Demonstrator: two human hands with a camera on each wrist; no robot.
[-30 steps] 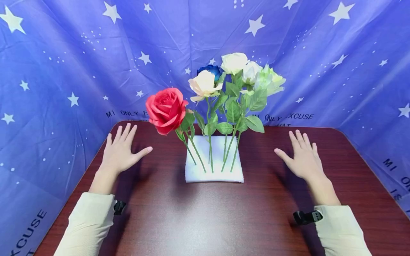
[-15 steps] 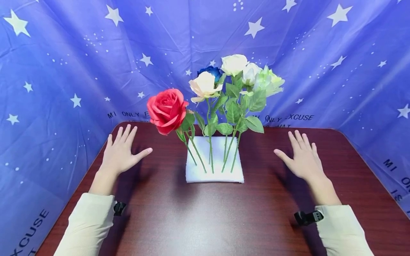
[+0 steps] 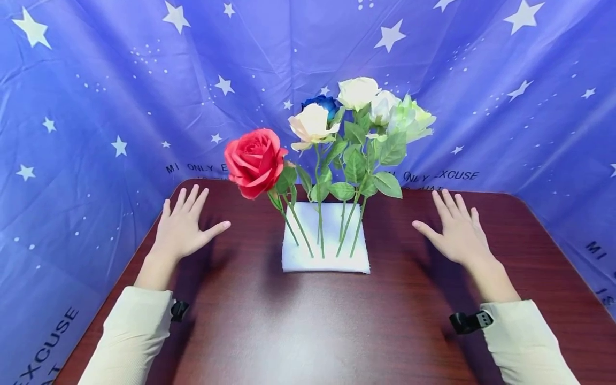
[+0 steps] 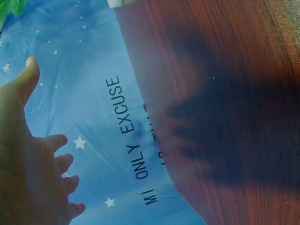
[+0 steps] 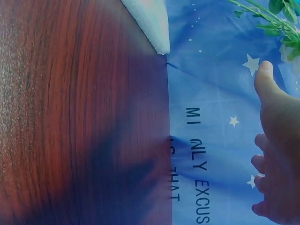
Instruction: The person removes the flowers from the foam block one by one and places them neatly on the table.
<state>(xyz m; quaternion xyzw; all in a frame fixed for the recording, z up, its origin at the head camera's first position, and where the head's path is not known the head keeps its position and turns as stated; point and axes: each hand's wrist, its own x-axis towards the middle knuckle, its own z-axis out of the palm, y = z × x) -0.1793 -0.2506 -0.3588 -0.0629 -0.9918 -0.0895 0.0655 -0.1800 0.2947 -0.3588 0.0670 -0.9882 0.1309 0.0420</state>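
Several artificial roses stand with their stems in a white foam block [image 3: 324,266] mid-table. A large red rose [image 3: 255,163] leans left, with a cream rose [image 3: 312,125] beside it and a blue rose [image 3: 322,104] partly hidden behind. To the right are two white roses, one a full white rose [image 3: 358,93], and a pale green flower [image 3: 411,120]. My left hand [image 3: 180,232], fingers spread, is held left of the block, apart from it. On the other side my right hand [image 3: 459,235] is spread likewise, palm down and holding nothing. Both hands cast shadows on the wood.
A dark reddish wooden table [image 3: 240,331] lies under everything, its rounded back corners meeting a blue star-patterned curtain [image 3: 260,48] that surrounds it. Black straps with small devices show at both cuffs, including the right cuff device [image 3: 470,322].
The head view has shifted slightly, so the flowers and block appear a little further right and higher. The hands stay spread in nearly the same places.
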